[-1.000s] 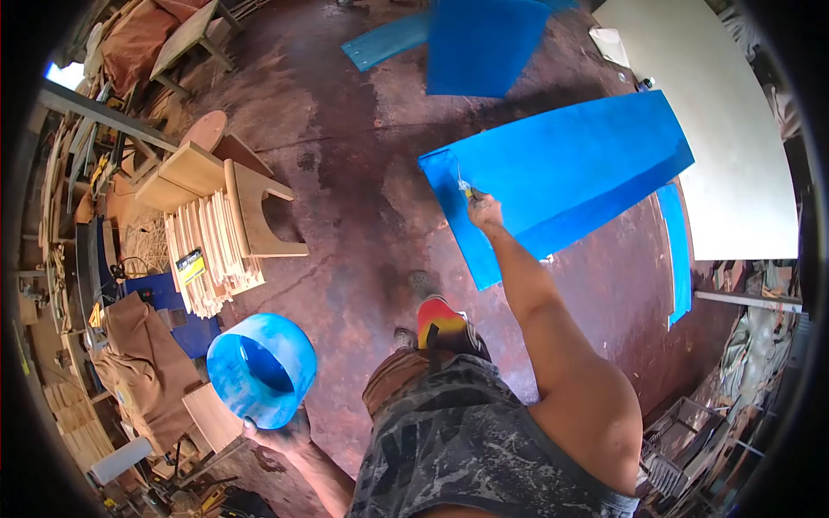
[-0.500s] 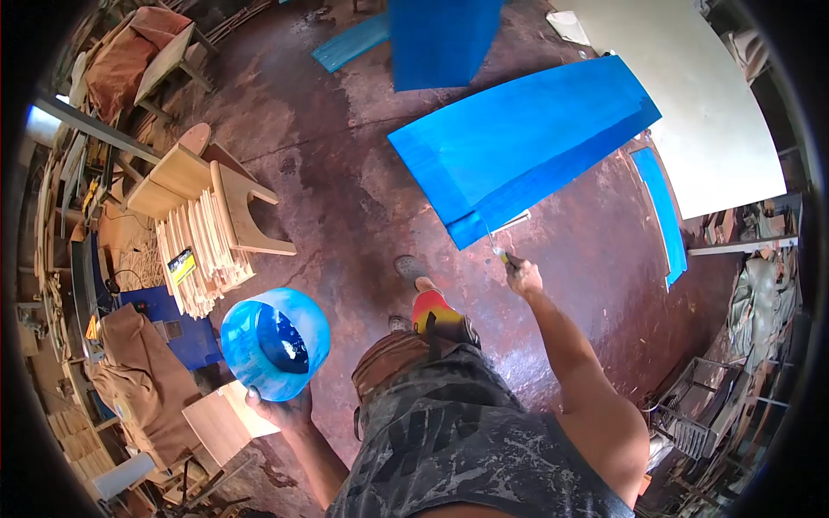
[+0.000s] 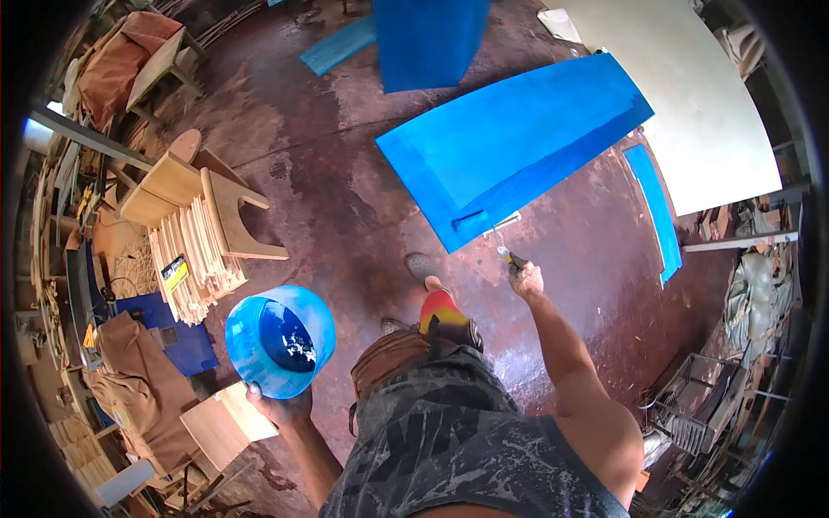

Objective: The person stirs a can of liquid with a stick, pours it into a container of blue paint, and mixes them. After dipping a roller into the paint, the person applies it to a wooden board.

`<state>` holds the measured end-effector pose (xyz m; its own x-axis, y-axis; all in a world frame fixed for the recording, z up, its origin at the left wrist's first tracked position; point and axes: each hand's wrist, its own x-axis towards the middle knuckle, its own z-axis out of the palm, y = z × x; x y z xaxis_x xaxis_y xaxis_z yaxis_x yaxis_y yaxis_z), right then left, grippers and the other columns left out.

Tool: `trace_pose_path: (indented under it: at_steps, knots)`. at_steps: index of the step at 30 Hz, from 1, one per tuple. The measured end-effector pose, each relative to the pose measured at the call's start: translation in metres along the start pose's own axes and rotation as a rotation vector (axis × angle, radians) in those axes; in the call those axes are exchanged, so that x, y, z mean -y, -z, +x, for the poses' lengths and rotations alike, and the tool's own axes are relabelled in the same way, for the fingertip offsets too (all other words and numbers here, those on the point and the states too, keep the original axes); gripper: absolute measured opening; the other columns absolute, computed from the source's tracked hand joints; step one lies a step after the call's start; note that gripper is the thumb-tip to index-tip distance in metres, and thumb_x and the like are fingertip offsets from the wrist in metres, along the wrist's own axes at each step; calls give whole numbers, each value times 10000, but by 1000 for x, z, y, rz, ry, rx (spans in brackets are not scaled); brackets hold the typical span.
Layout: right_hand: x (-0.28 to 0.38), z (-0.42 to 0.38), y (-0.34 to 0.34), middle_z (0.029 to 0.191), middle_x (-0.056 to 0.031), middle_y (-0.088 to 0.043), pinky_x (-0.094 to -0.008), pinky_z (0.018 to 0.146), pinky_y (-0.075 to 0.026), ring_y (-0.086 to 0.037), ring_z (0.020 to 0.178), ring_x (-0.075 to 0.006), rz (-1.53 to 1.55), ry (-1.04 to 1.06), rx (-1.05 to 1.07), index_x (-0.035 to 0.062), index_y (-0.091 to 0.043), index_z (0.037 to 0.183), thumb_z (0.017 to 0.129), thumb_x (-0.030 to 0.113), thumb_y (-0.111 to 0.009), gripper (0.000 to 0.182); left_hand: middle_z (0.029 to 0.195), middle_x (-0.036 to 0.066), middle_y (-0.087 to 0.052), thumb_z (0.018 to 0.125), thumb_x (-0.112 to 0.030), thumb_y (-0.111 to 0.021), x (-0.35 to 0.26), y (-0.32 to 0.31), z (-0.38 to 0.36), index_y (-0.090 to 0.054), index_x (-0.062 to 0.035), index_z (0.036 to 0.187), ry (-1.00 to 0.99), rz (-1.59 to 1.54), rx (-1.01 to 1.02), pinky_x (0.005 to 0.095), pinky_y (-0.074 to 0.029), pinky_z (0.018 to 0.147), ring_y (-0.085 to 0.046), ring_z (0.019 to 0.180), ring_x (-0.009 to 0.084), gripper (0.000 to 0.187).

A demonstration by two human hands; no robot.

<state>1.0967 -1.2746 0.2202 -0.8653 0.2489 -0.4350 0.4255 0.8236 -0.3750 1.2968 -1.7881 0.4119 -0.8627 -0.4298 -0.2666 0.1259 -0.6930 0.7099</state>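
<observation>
My left hand (image 3: 285, 406) is closed on a blue-smeared paint bucket (image 3: 246, 341), tilted so that dark blue paint (image 3: 281, 332) shows inside. Held out in front, my right hand (image 3: 527, 279) grips the handle of a paint roller (image 3: 471, 222). The roller's blue sleeve lies on the near-left end of a large blue panel (image 3: 518, 129). Along that panel's near edge and left end run darker blue bands. Part of my left hand's grip is hidden beneath the bucket.
Farther off stand another blue panel (image 3: 432, 43) and a narrow blue board (image 3: 337, 52). A blue strip (image 3: 658, 216) lies beside a large pale sheet (image 3: 708, 112). At left, a wooden piece (image 3: 237, 211) adjoins stacked thin sticks (image 3: 194, 250). A metal rack (image 3: 695, 401) stands right.
The roller has shifted slightly inward from the panel's near-left corner, and my right hand moved with it. The bucket stays in my left hand. My view has shifted a little.
</observation>
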Motion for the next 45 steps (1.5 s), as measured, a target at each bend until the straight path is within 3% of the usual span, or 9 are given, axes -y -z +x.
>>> trace_pose_path:
  at_steps: [7,14,22,27,31,34,39,40,45]
  knots:
    - [78,96,-13,1121,-264,-733,-545,931,-571,-716,1030,-476,-45,67,-45,341,-702,1371,1010,345,-562,387,1684,117,-333,812,-663,-684,14,-46,18,-319,-208,1655,-44,47,-112,666,-413,1115,-370,1502,392,1025]
    - [161,189,-23,1097,-215,-754,-565,915,-575,-707,1016,-503,-57,230,18,248,-651,1424,992,273,-576,439,1675,114,-335,791,-564,-771,30,-88,35,-319,-210,1645,-157,-63,-245,599,-431,1114,-375,1489,383,1028]
    - [260,278,-24,1125,-203,-755,-582,895,-588,-712,1059,-474,-135,361,53,220,-654,1330,997,244,-589,341,1692,113,-298,768,-523,-795,46,-124,45,-304,-212,1649,-209,-129,-349,642,-371,1156,-330,1518,391,1056]
    - [298,280,-7,1149,-221,-745,-556,908,-591,-710,1092,-449,47,327,22,226,-671,1331,1007,254,-581,338,1702,114,-285,766,-521,-798,46,-130,37,-299,-214,1652,-273,-107,-397,661,-363,1153,-313,1528,392,1062]
    - [283,266,-16,1102,-227,-751,-561,876,-597,-722,1049,-452,-29,315,78,220,-663,1342,1002,247,-583,350,1705,112,-283,769,-521,-798,44,-128,29,-300,-216,1652,-252,-138,-400,671,-360,1148,-308,1533,391,1059]
    - [241,249,-32,1026,-220,-759,-578,823,-600,-731,965,-466,-14,434,13,201,-648,1361,989,229,-589,378,1704,112,-288,776,-518,-797,40,-119,25,-302,-218,1651,-232,-134,-363,676,-369,1138,-313,1530,394,1049]
    - [166,182,-28,948,-234,-751,-604,777,-588,-730,890,-474,-46,405,-3,169,-639,1372,991,229,-568,392,1694,114,-307,787,-535,-790,35,-111,19,-312,-223,1645,-146,-98,-273,682,-407,1100,-337,1514,397,1031]
    - [151,165,-26,944,-238,-748,-605,776,-586,-729,887,-473,-57,386,-6,165,-639,1371,995,230,-562,389,1669,146,-350,764,-486,-814,33,-114,16,-322,-151,1637,-123,-105,-250,607,-326,1233,-376,1501,385,1056]
    - [49,82,-29,995,-286,-728,-606,819,-564,-709,918,-508,-45,396,-52,230,-716,1336,1011,294,-568,363,1646,140,-394,805,-525,-761,30,-75,3,-371,-138,1619,-68,-96,-144,592,-344,1220,-410,1480,376,983]
